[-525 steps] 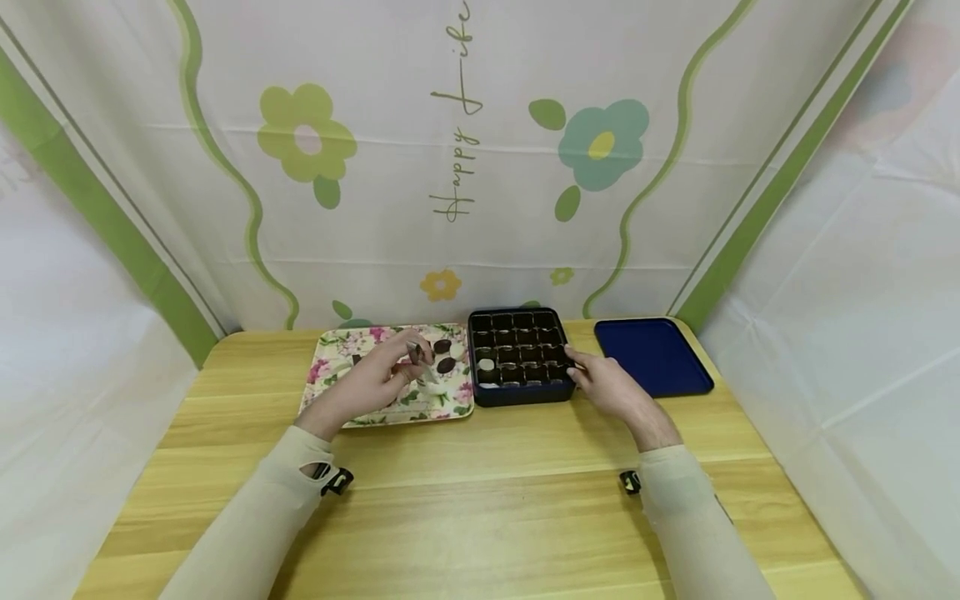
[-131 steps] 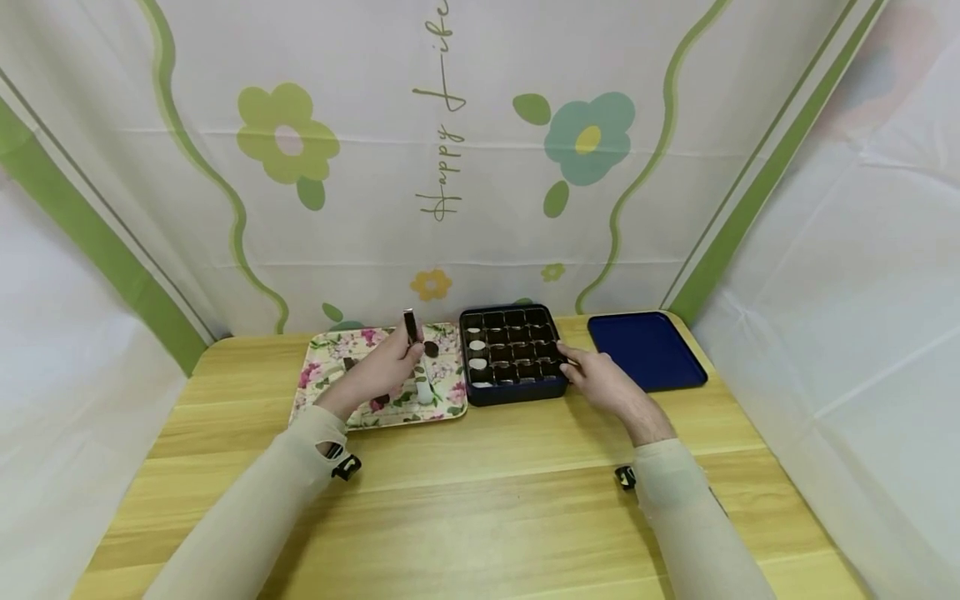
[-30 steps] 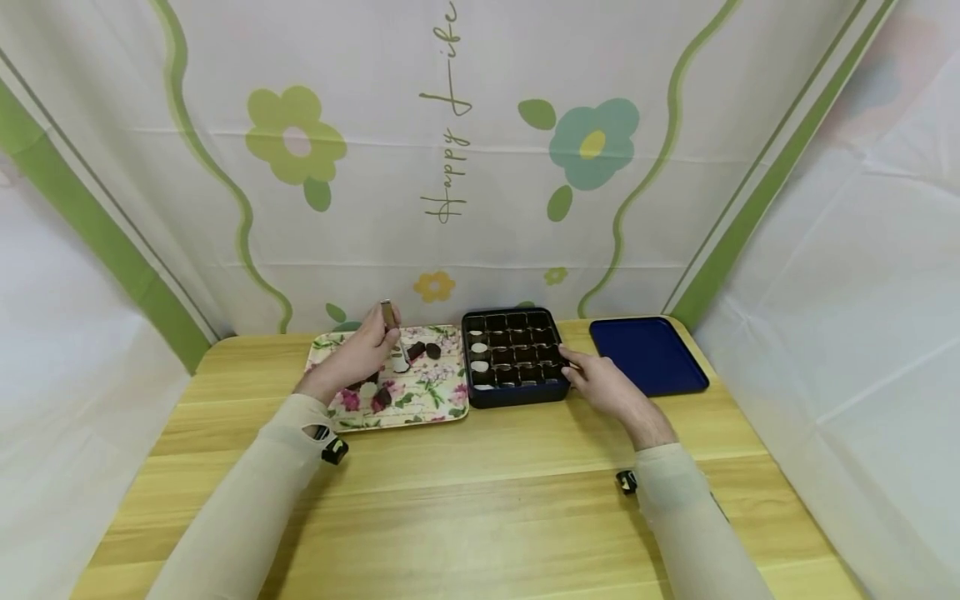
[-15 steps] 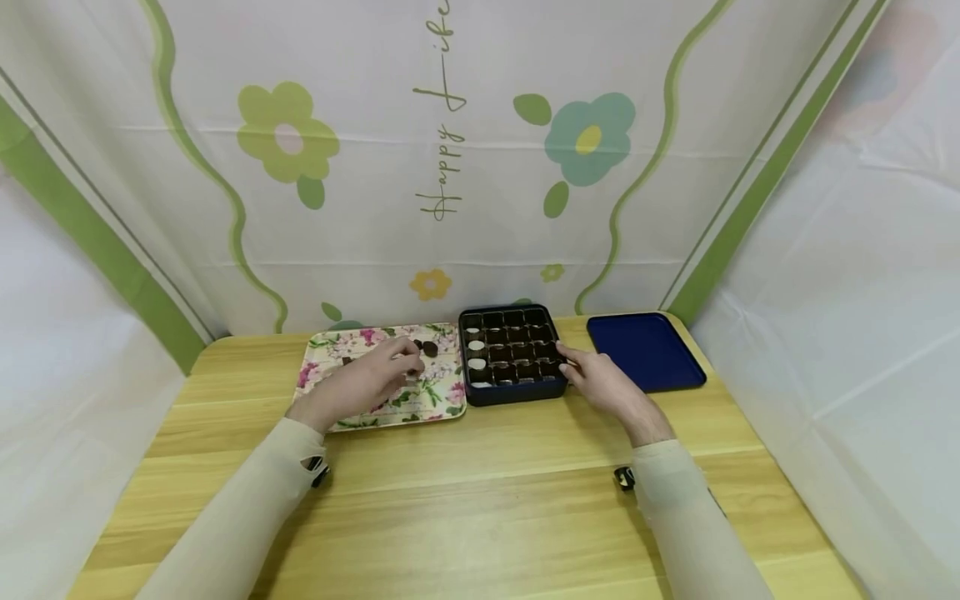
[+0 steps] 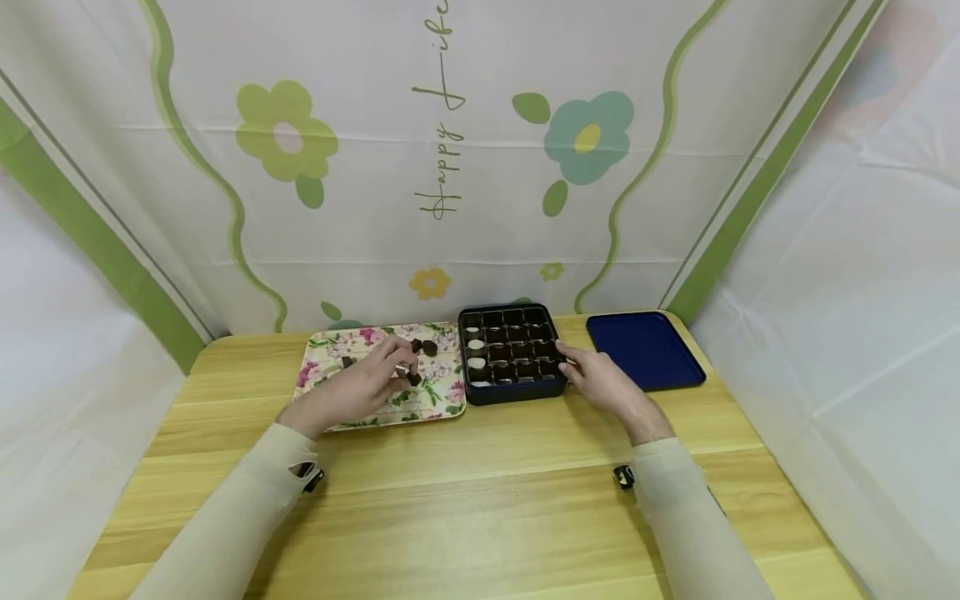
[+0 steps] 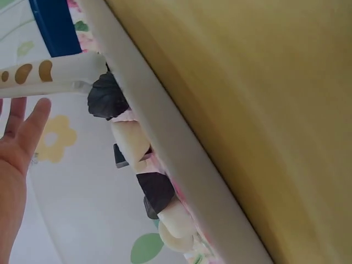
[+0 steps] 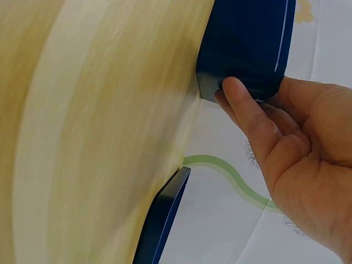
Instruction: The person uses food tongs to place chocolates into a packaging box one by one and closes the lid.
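Utensil (image 6: 38, 77) first: white handle, brown spots, and I've got it in the fingers of my left hand (image 5: 356, 388), which are curled in towards the thumb, a narrow gap only. And right there at its end, touching, is a dark ridged piece (image 6: 107, 98); whether it's properly caught, I can't tell from here. All this over the floral tray (image 5: 442, 409), right half. Just beside the dark one, a white ridged piece (image 6: 131, 140), then more dark and white ones bunched along the rim in the left wrist view. Beyond my fingertips, two dark pieces sit close together, and another lies left of my knuckles. Over to the right, against the tray or very nearly, stands the navy box (image 5: 517, 394), its dark insert split into compartments, with white pieces (image 5: 476, 363) down the leftmost column. My right hand (image 5: 603, 382) is on it, the fingers (image 7: 242, 104) loosely extended, touching the right-hand wall without wrapping round it. Further right again, a shallow blue tray (image 5: 645, 352) lies flat, apart from the box. Beneath everything, the pale wooden worktop (image 5: 480, 517), my cream sleeves (image 5: 225, 517) stretching across it, and behind, white cloth (image 5: 360, 242) printed with flowers and "Happy Life".
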Motion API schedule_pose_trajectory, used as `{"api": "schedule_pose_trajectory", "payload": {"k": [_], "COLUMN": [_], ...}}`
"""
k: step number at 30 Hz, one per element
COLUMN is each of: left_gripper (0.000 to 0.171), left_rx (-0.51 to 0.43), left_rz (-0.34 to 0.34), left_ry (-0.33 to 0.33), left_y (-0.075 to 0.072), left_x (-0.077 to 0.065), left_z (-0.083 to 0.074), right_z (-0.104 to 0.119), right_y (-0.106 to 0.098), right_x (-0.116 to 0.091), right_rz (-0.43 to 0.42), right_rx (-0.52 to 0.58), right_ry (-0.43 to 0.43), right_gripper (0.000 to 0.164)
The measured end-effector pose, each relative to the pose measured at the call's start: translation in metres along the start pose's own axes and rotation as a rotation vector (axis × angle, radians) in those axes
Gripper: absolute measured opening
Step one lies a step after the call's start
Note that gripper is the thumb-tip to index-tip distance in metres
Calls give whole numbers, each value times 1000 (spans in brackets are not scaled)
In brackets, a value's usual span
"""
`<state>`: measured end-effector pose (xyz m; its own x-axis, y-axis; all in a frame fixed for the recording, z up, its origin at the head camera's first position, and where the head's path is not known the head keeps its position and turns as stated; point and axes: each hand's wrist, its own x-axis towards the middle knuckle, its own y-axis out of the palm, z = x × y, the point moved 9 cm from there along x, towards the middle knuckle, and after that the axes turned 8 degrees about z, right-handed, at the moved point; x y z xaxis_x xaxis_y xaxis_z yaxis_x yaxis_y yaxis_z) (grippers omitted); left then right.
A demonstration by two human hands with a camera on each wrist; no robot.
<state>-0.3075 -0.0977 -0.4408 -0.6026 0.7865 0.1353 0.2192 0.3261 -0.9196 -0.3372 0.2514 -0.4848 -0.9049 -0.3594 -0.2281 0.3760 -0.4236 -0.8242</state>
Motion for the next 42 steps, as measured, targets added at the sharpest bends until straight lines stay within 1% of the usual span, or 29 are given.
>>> {"api": "schedule_pose_trajectory", "payload": {"k": [1, 6, 8, 9, 10, 11, 13, 15, 18, 19, 20, 21, 23, 24, 25, 27, 30, 32, 35, 39, 42], "left_gripper": [26, 22, 41, 53, 58, 62, 79, 83, 90, 87, 80, 69, 36, 23, 16, 10, 7, 8, 9, 10, 10], "left_rx": [-50, -389, -420, -416, -401, -383, -337, -343, -361, -372, -385, -394, -381, -356, -325, -239, -139, -125, -157, -264, -279], "left_rz": [17, 86, 101, 108, 118, 127, 155, 176, 194, 185, 177, 166, 138, 118, 92, 55, 6, -12, -30, -26, -37], "left_ry": [-31, -204, -279, -314, -343, -365, -396, -412, -418, -402, -377, -349, -303, -278, -254, -242, -239, -239, -256, -295, -292], "left_y": [0, 1, 1, 1, 1, 2, 3, 5, 8, 9, 9, 9, 8, 7, 5, 2, 0, 0, 0, 1, -5], "left_x": [0, -2, -3, -4, -5, -5, -5, -4, -1, 2, 6, 10, 17, 21, 25, 31, 36, 38, 37, 31, 30], "left_z": [3, 18, 24, 27, 30, 32, 34, 35, 34, 33, 31, 29, 24, 21, 19, 16, 12, 12, 15, 23, 23], "right_z": [0, 0, 0, 0, 0, 0, 0, 0, 0, 0, 0, 0, 1, 1, 1, 1, 0, -1, -2, -1, 0], "right_y": [0, -1, 0, 0, 0, 0, 1, 1, 1, 2, 2, 2, 2, 1, 1, 1, 1, 2, 2, 2, 1], "right_x": [0, 0, -1, -1, -1, -1, -1, -1, -1, -1, -1, -1, -1, -2, -2, -1, -1, -1, 0, -1, -1], "right_rz": [-1, -3, -3, -2, -2, -2, -1, 0, 1, 2, 3, 3, 2, 1, -1, -3, -2, 1, 1, -1, -3], "right_rx": [-1, 2, 5, 6, 8, 11, 14, 14, 10, 9, 10, 11, 13, 15, 15, 17, 21, 20, 17, 17, 21], "right_ry": [0, 6, 7, 8, 8, 9, 7, 5, 5, 6, 8, 9, 11, 9, 8, 8, 8, 12, 14, 13, 13], "right_gripper": [55, 55, 55, 55, 55, 55, 54, 54, 54, 54, 55, 55, 55, 55, 55, 54, 54, 55, 55, 55, 55]}}
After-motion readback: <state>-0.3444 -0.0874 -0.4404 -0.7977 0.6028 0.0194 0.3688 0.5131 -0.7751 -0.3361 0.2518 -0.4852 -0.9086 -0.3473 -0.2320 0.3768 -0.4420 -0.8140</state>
